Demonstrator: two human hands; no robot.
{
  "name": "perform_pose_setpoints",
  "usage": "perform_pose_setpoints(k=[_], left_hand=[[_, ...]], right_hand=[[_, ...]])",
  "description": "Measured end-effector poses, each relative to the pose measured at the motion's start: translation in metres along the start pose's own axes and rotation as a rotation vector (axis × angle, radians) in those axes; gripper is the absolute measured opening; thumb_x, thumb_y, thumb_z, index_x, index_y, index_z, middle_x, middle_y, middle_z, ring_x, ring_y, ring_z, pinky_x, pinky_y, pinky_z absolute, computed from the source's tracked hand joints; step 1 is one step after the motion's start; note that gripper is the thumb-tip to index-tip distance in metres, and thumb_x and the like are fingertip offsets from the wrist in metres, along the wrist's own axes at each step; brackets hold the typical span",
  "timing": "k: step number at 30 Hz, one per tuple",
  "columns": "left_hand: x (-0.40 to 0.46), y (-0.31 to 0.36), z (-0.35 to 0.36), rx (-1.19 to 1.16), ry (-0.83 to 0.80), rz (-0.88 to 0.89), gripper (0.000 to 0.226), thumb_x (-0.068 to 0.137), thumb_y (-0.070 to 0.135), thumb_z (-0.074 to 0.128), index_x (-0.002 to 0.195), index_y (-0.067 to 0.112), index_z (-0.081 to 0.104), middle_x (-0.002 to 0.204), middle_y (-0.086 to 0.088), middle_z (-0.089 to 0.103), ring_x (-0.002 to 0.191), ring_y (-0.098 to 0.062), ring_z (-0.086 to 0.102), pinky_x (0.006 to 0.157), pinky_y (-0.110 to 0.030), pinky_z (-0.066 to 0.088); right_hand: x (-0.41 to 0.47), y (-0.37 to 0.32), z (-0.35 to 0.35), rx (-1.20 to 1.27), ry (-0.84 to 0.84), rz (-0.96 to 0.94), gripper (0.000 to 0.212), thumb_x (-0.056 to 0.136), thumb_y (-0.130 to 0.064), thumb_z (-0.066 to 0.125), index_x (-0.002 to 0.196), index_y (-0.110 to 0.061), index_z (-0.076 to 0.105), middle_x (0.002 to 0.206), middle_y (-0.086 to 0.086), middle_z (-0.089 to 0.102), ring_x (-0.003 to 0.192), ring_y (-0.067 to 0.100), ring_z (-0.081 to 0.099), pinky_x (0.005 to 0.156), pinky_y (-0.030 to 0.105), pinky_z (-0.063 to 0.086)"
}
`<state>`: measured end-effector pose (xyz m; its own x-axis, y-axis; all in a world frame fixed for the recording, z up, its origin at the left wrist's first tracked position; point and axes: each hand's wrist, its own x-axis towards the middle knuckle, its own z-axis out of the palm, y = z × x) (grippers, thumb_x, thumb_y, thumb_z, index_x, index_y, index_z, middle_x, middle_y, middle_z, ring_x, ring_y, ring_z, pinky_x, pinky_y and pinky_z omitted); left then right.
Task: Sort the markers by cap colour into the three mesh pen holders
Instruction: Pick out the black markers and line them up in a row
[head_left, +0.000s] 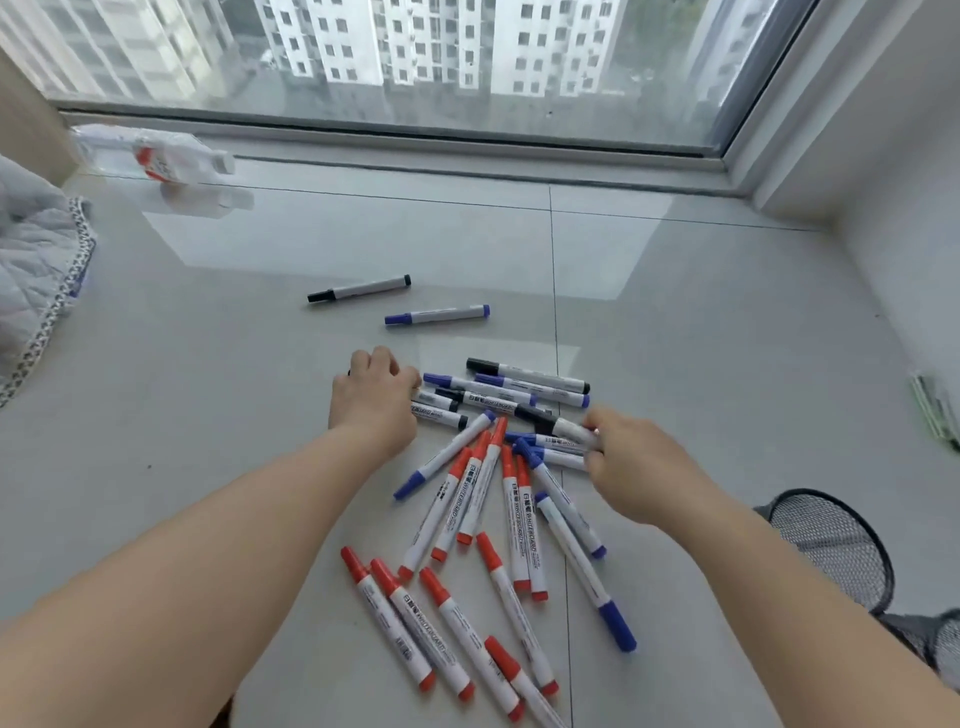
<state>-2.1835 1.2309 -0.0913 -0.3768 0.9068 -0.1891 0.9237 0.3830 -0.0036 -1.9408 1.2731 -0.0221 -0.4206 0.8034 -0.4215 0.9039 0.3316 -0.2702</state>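
A pile of whiteboard markers (488, 499) with red, blue and black caps lies on the tiled floor. My left hand (375, 395) has its fingers curled over the ends of some black-capped markers (441, 410) at the pile's left edge. My right hand (631, 462) grips the ends of several markers, blue- and black-capped (563, 441), at the pile's right. A lone black-capped marker (358, 289) and a lone blue-capped marker (437, 315) lie farther off. A black mesh pen holder (831, 545) lies on its side at the right, with part of another (930, 644) below it.
A clear plastic bottle (156, 156) lies at the far left by the window sill. A grey quilted cloth (36, 270) covers the left edge. Something green (935, 405) sits at the right edge. A white wall runs along the right.
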Motion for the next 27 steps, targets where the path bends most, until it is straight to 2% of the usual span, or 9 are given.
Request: perform_pose_setpoints(k=[3,7,10,15,18,21,24,25,27], left_hand=[[0.007,0.0,0.003,0.015,-0.01,0.032,0.038,0.083,0.021,0.048,0.12,0.027,0.05,0.122,-0.004,0.041,0.114,-0.025,0.034,0.087,-0.035,0.034],[0.012,0.003,0.004,0.159,-0.047,0.1,0.031,0.086,0.026,0.047,0.116,0.021,0.048,0.12,-0.005,0.044,0.112,-0.025,0.038,0.081,-0.035,0.036],[0.016,0.003,0.006,0.237,-0.102,0.139,0.026,0.091,0.022,0.041,0.116,0.018,0.047,0.119,-0.006,0.046,0.11,-0.025,0.042,0.079,-0.035,0.034],[0.013,-0.007,0.007,0.046,-0.085,0.135,0.01,0.095,0.024,0.037,0.096,0.018,0.046,0.105,-0.007,0.057,0.092,-0.028,0.051,0.069,-0.032,0.033],[0.004,-0.015,0.002,-0.219,-0.043,0.044,0.021,0.097,0.032,0.038,0.082,0.017,0.038,0.081,-0.007,0.053,0.073,-0.029,0.048,0.057,-0.032,0.032],[-0.017,-0.025,-0.006,-0.366,0.022,-0.034,0.025,0.096,0.034,0.038,0.08,0.016,0.036,0.066,-0.001,0.044,0.066,-0.029,0.046,0.05,-0.033,0.028],[-0.045,-0.038,-0.02,-0.46,0.028,-0.118,0.029,0.095,0.038,0.04,0.074,0.019,0.033,0.065,-0.002,0.046,0.063,-0.026,0.046,0.048,-0.031,0.027],[-0.055,-0.043,-0.025,-0.483,0.025,-0.148,0.03,0.094,0.04,0.041,0.073,0.019,0.034,0.066,-0.002,0.047,0.063,-0.025,0.046,0.048,-0.031,0.027],[-0.079,-0.053,-0.034,-0.538,0.022,-0.218,0.031,0.091,0.044,0.045,0.076,0.018,0.037,0.067,-0.002,0.049,0.064,-0.024,0.047,0.05,-0.031,0.029]], right_hand=[[0.027,0.015,0.009,0.03,0.145,0.05,0.012,0.086,-0.01,0.042,0.089,-0.018,0.05,0.1,0.009,0.059,0.078,0.027,0.044,0.061,0.029,0.031],[0.045,0.036,0.029,-0.052,0.18,0.037,0.025,0.086,-0.008,0.044,0.106,-0.014,0.057,0.111,0.009,0.052,0.099,0.03,0.05,0.068,0.029,0.035],[0.054,0.045,0.037,-0.125,0.18,0.053,0.028,0.085,-0.005,0.043,0.108,-0.014,0.058,0.111,0.007,0.052,0.103,0.028,0.048,0.072,0.032,0.041],[0.069,0.043,0.04,-0.218,0.155,0.055,0.027,0.084,-0.005,0.047,0.108,-0.013,0.057,0.112,0.006,0.055,0.108,0.026,0.044,0.072,0.029,0.038],[0.068,0.042,0.035,-0.232,0.167,0.074,0.023,0.084,-0.014,0.052,0.106,-0.013,0.057,0.11,0.005,0.056,0.108,0.025,0.044,0.07,0.029,0.035],[0.048,0.035,0.023,-0.157,0.269,0.105,0.019,0.079,-0.019,0.056,0.096,-0.01,0.055,0.099,0.007,0.055,0.097,0.026,0.046,0.065,0.029,0.033],[0.022,0.017,0.013,-0.019,0.359,0.108,0.014,0.077,-0.017,0.055,0.082,-0.011,0.043,0.081,0.004,0.047,0.068,0.023,0.044,0.052,0.028,0.026],[0.014,0.008,0.012,0.062,0.367,0.113,0.015,0.078,-0.017,0.054,0.081,-0.012,0.041,0.074,0.002,0.044,0.061,0.021,0.042,0.048,0.027,0.023],[-0.004,-0.018,0.016,0.296,0.301,0.125,0.013,0.081,-0.018,0.053,0.084,-0.013,0.041,0.069,-0.001,0.043,0.058,0.017,0.042,0.046,0.026,0.025]])
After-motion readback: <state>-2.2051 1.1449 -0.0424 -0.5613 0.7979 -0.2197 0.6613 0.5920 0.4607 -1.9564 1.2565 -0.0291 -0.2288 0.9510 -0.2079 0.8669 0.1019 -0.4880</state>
